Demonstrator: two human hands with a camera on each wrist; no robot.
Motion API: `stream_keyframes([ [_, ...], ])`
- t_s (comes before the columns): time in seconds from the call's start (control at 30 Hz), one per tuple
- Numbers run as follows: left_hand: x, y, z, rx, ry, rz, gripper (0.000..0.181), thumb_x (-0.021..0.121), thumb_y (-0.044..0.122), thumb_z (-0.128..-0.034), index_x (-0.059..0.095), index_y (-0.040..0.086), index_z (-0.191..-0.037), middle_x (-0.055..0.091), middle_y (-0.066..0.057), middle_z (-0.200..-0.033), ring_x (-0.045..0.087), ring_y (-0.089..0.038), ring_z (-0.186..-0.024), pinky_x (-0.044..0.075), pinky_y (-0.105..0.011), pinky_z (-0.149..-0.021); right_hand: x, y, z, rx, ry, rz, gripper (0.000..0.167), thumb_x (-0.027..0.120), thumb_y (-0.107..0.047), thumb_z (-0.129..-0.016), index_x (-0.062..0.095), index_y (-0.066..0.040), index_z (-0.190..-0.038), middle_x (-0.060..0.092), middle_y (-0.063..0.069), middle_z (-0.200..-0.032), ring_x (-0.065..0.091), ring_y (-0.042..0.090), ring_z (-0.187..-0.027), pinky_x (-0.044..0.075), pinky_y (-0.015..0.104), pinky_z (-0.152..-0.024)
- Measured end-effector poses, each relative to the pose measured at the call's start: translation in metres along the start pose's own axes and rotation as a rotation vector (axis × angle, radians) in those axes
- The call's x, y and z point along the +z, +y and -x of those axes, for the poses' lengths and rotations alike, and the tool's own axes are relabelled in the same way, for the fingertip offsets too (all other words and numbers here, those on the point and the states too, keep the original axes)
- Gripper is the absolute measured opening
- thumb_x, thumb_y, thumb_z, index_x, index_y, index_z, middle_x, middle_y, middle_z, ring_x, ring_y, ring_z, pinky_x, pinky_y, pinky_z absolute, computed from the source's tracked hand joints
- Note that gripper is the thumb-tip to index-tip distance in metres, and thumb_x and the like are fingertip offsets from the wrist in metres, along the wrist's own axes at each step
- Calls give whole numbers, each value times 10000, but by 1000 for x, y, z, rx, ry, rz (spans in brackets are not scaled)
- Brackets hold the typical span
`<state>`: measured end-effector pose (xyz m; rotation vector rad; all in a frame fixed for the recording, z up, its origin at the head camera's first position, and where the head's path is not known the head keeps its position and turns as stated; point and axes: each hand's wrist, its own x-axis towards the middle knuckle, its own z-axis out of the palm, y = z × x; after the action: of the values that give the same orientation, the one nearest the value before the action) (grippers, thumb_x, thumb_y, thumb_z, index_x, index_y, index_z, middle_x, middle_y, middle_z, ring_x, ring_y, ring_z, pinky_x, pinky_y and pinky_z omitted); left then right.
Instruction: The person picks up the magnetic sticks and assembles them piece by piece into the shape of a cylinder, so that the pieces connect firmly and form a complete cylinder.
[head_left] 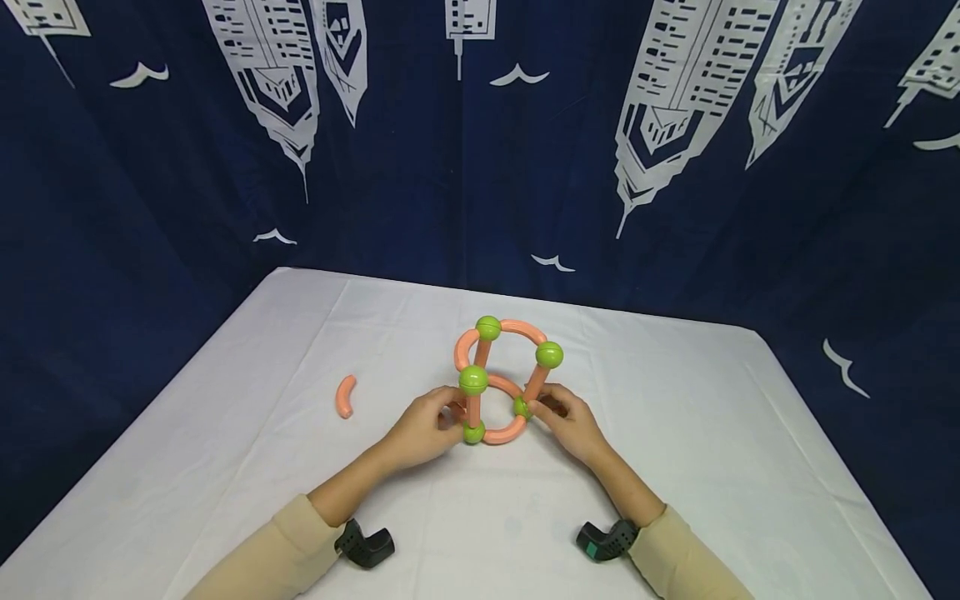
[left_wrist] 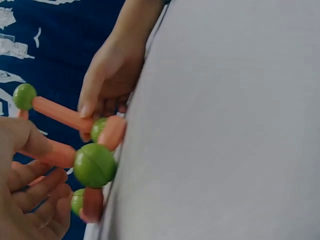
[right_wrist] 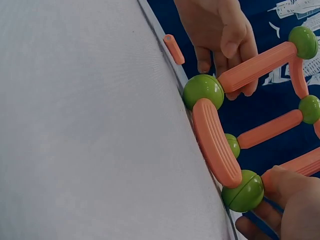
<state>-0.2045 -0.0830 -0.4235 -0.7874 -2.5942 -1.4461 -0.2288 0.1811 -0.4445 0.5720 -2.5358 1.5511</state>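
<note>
A frame of orange rods and green balls [head_left: 473, 381] stands on the white table, with upright straight rods and curved rods joining its balls above and below. My left hand [head_left: 422, 427] is at its lower left, thumb and fingers loosely spread beside the upright rod [right_wrist: 257, 67]. In the right wrist view its thumb tip sits apart from that rod and its fingers pass behind it. My right hand [head_left: 573, 425] pinches the right upright rod [head_left: 536, 383] just above the lower green ball [right_wrist: 243, 191]. Part of the lower ring is hidden by the left fingers.
A loose curved orange rod [head_left: 345, 397] lies on the table left of the frame. The white tablecloth [head_left: 675, 417] covers the table. A dark blue curtain [head_left: 450, 167] with white building prints hangs behind it.
</note>
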Motion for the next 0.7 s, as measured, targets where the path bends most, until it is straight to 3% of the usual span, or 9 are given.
stream_keyframes([
  [0.13,9,-6,1,69,-5,-28,217,715,185,-889,654,73,-1066,609,54,-931,583,-134,-874,510,-307,-782,0,9,-2,-27,-33,-35,264,584,-114,-981,641,5,-1210,634,151,-1185,601,180,-1015,485,274,-828],
  [0.27,14,-7,2,123,74,-146,192,729,219,-886,660,85,-1004,621,46,-874,583,-124,-824,506,-311,-734,0,9,-2,-36,-40,-41,248,585,-138,-983,659,-24,-1190,645,123,-1164,593,175,-1034,482,285,-851],
  [0.43,16,-9,3,121,161,-252,222,732,200,-873,648,65,-1028,660,-16,-894,619,-163,-823,513,-331,-715,1,8,-2,-61,-56,-3,222,606,-113,-967,673,-29,-1162,654,97,-1137,581,168,-1040,480,317,-875],
  [0.7,17,-14,1,145,257,-283,298,699,114,-892,550,24,-1134,665,-49,-905,618,-178,-790,498,-351,-672,3,5,1,-138,-76,65,206,664,-64,-914,706,-28,-1113,668,95,-1132,564,234,-1064,479,417,-888],
])
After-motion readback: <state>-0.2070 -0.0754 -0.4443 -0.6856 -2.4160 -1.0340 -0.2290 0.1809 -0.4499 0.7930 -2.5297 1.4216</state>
